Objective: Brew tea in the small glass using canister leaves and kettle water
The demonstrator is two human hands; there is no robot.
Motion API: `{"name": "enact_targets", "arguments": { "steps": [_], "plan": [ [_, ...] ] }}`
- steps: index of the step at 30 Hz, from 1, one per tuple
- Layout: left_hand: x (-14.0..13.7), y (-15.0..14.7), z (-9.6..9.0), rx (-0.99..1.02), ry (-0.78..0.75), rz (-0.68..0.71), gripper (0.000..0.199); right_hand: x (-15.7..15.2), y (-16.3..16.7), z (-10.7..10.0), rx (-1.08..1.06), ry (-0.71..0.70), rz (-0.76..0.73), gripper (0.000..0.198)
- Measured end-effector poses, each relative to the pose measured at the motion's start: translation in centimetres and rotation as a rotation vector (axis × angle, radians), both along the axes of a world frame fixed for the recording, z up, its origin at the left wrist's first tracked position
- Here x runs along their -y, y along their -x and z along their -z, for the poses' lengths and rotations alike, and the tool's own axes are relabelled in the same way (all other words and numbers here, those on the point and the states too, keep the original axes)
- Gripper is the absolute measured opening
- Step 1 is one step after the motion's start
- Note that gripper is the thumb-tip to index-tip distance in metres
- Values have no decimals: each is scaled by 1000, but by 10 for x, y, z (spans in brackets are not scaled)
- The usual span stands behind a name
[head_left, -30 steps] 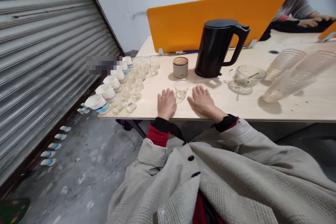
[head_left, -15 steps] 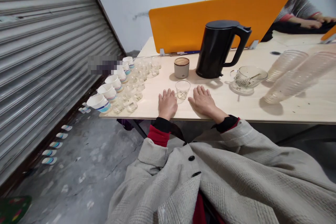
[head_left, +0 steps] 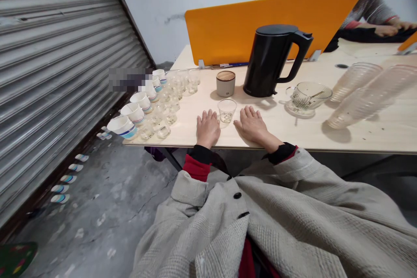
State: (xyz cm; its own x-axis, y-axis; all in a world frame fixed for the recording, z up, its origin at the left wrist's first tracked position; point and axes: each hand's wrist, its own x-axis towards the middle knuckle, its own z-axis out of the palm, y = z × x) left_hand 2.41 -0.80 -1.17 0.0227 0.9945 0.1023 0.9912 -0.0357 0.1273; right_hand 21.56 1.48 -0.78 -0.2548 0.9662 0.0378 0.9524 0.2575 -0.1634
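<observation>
My left hand [head_left: 208,129] lies palm down and open near the table's front edge, holding nothing. Flat on the wood to the right, my right hand [head_left: 252,126] is open too, with its fingers stretched forward. Between them stands a clear plastic cup [head_left: 227,111] with small dark bits at its bottom. Behind that cup is a grey canister [head_left: 225,84] with a wooden top. A black electric kettle [head_left: 270,61] stands farther back, handle to the right. A glass cup [head_left: 306,97] on a saucer, with leaves and a spoon-like stick inside, sits right of my right hand.
Rows of clear cups [head_left: 163,129] and paper cups [head_left: 122,127] line the table's left end. Stacked plastic cups [head_left: 371,93] lie on the right. An orange divider [head_left: 221,34] runs behind the kettle. Another person's hands [head_left: 387,30] rest beyond it. More paper cups [head_left: 60,198] are on the floor.
</observation>
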Motion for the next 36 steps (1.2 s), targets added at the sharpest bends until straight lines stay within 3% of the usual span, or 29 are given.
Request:
{"name": "enact_targets", "arguments": {
  "steps": [25,36],
  "plan": [
    [-1,1,1,-6,-12,12,59,4,3,-10,41,35,11,78],
    [-1,1,2,0,-19,11,58,-3,-1,3,-25,-13,-13,77]
  ]
}}
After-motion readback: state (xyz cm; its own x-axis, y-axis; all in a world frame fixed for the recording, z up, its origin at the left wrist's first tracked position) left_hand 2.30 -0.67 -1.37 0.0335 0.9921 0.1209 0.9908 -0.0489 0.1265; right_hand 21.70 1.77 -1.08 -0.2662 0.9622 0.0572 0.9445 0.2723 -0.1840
